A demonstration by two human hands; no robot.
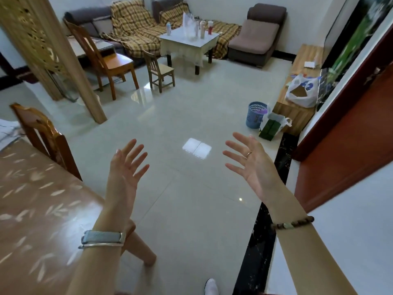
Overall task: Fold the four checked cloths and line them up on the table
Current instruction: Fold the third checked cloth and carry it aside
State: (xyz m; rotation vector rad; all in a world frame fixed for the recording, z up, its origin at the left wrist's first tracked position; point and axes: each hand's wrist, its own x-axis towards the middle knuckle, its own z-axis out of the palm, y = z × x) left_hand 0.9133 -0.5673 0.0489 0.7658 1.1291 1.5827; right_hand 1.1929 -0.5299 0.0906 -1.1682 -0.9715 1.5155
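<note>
My left hand point(125, 169) and my right hand point(249, 161) are both raised over the tiled floor, palms up, fingers spread, holding nothing. The brown table point(36, 209) with a leaf pattern lies at the lower left, its edge beside my left forearm. A pale cloth with thin lines point(7, 133) shows at the table's far left edge, mostly cut off by the frame. Yellow checked throws point(131, 28) are draped over the sofa at the far end of the room.
A wooden chair point(42, 137) stands at the table's far side. A wooden screen post point(70, 60), two more chairs and a small white table point(189, 39) lie ahead. At right stand a blue basket point(256, 114), bags, a low cabinet point(297, 107) and a red door point(344, 128).
</note>
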